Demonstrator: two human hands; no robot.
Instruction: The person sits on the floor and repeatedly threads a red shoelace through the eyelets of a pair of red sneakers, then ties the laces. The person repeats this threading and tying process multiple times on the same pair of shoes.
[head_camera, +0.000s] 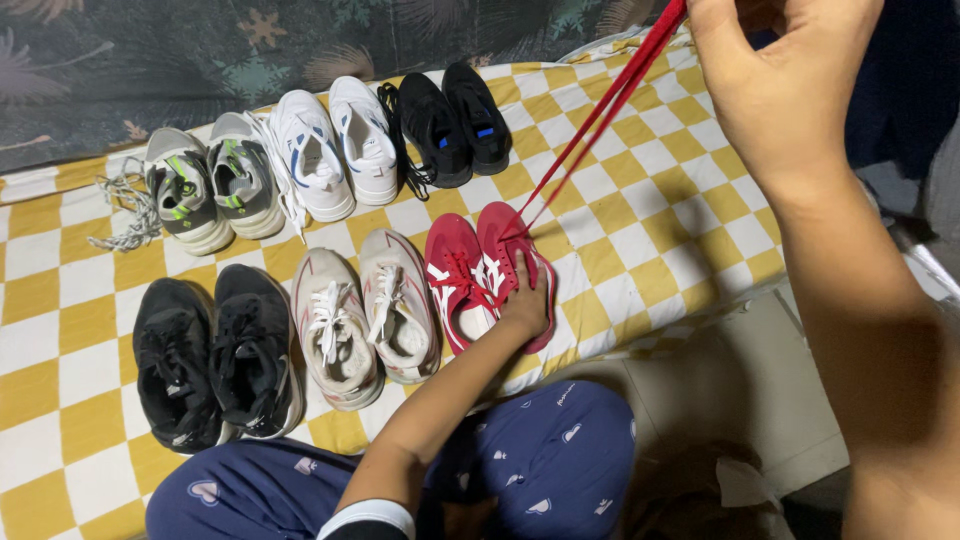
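A yellow-and-white checked cloth (640, 215) covers the surface, running back to a dark leaf-patterned fabric (120, 60) behind it, with twelve shoes set out on it in two rows. The person's legs, in navy trousers with small pale heart prints (560, 455), fill the bottom of the view. The right arm rises along the right edge; the right hand (785, 75), close to the camera at the top, has its fingers curled and pinched shut on a red shoelace (590, 130), which runs taut in two strands diagonally down to the toe end of the red sneakers (485, 275). That pair lies at the right end of the near row, beside the cloth's front edge. The left hand (525, 305) lies palm-down with fingers spread flat on the right-hand shoe of the red pair, pressing on it rather than gripping. Left of the red pair in the near row are a worn white-and-pink pair (365, 315) with white laces, then a black pair (215, 355). In the far row, from the left, are a grey pair with green marks (210, 185), its loose pale laces trailing onto the cloth, a white pair with blue trim (335, 145), and a black pair with small blue patches (455, 120).
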